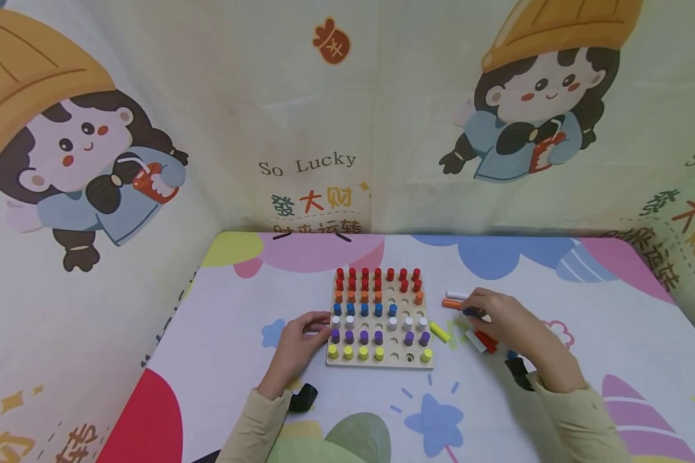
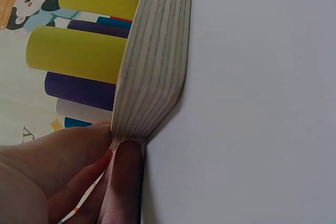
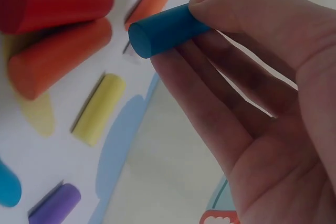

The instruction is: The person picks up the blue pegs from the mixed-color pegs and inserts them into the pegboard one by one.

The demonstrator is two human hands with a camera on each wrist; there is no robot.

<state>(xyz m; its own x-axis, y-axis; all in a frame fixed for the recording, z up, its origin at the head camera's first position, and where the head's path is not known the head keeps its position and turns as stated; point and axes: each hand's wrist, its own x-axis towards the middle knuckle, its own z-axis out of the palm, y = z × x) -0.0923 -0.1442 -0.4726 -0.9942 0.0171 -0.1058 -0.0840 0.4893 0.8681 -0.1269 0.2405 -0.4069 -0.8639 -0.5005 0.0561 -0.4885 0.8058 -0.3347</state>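
Observation:
A wooden pegboard (image 1: pixel 382 365) lies flat on the table, with rows of red, orange, blue, white, purple and yellow pegs standing in it. Round holes show among the pegs, mostly towards the right side. My left hand (image 1: pixel 304 339) grips the board's left edge; in the left wrist view the thumb and a finger pinch its layered wooden side (image 2: pixel 157 51) near a corner. To the right of the board, my right hand (image 1: pixel 506 321) holds a blue peg (image 3: pixel 168 30) between thumb and fingertips, over the loose pegs.
Around the right hand lie loose pegs: a white one (image 1: pixel 456 295), an orange one (image 1: pixel 452 304), a yellow one (image 1: pixel 439 332), another white one (image 1: pixel 475 341) and red ones (image 1: pixel 488 341). A patterned cloth wall (image 1: pixel 405 128) rises behind the table.

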